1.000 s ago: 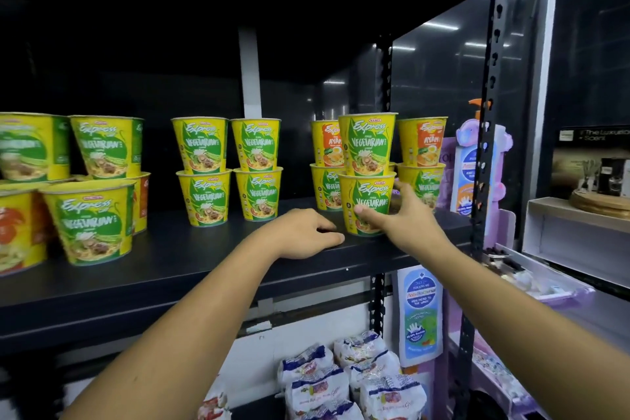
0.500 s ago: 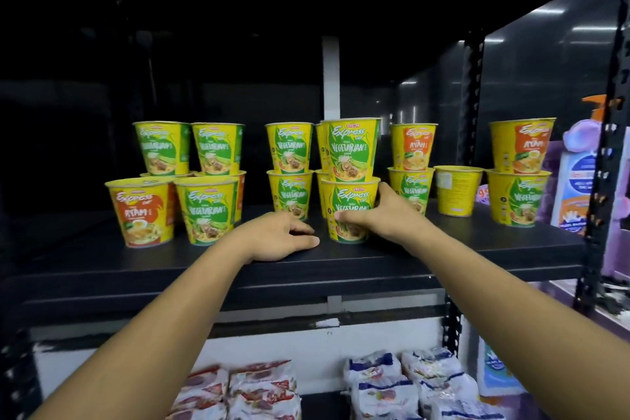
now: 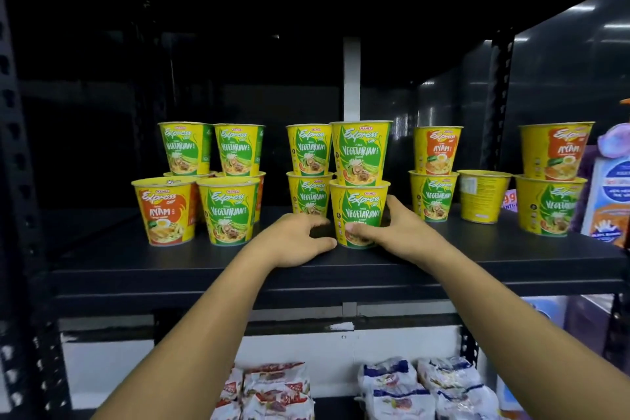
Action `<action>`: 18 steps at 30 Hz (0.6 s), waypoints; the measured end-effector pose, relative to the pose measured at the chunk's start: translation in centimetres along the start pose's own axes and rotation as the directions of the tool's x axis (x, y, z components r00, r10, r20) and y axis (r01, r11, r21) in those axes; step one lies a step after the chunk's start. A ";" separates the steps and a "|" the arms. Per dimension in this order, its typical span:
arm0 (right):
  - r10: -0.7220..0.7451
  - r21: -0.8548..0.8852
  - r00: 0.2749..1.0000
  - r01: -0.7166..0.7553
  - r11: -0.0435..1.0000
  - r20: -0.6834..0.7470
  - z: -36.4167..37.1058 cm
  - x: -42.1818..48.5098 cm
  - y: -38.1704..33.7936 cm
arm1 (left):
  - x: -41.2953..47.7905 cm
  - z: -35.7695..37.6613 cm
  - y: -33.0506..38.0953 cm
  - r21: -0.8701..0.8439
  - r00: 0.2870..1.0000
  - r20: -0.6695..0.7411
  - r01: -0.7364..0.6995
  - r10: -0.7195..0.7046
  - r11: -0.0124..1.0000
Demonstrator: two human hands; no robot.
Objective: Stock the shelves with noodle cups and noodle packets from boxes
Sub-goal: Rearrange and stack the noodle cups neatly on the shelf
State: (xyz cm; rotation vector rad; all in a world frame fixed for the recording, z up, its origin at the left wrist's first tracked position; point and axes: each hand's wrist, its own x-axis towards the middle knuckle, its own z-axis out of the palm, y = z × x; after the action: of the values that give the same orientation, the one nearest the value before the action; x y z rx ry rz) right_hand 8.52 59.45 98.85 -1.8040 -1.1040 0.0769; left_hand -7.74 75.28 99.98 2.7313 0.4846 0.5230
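Step, likely: squaring stack of 2 yellow-green paper noodle cups [image 3: 359, 186] at front-centre of black metal shelf [image 3: 477, 261]. Right hand [image 3: 404, 232] wraps lower cup [image 3: 359, 211]; left hand [image 3: 293, 240] rests beside, fingers loosely bent, empty (thumb near cup). Next: slide gently, upper cup [image 3: 361, 153] may topple.

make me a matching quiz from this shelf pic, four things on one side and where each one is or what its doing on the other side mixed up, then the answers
Column one
1. left hand
2. right hand
3. front Ayam cup
4. blue and white noodle packets

Column two
a. below the shelf board, lower right of the view
b. leftmost at the front, nothing stacked on it
c. grips the bottom Vegetarian cup of the front middle stack
d. lies on the shelf board just left of that stack

Pairs: 1-d, 2-c, 3-b, 4-a
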 end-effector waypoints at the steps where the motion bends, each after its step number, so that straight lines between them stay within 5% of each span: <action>1: -0.003 -0.001 1.000 0.003 1.000 -0.004 0.0 0.0 0.1 | 0.0 -0.1 0.0 -0.028 1.000 -0.025 0.005 -0.005 1.000; 10: -0.029 -0.047 0.999 0.028 0.999 -0.038 0.3 0.2 0.5 | 1.1 -1.7 1.7 -0.491 0.907 -0.394 -0.072 -0.148 0.868; 18: -0.035 -0.039 0.999 0.034 0.999 -0.039 0.3 0.0 0.3 | 3.1 -3.7 6.0 -0.477 0.955 -0.281 -0.053 -0.096 0.877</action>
State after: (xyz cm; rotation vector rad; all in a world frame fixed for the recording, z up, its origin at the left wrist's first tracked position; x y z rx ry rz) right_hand 8.58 59.61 98.46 -1.8119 -1.1144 -0.0006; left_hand -4.95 72.00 106.29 2.1749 0.3896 0.9219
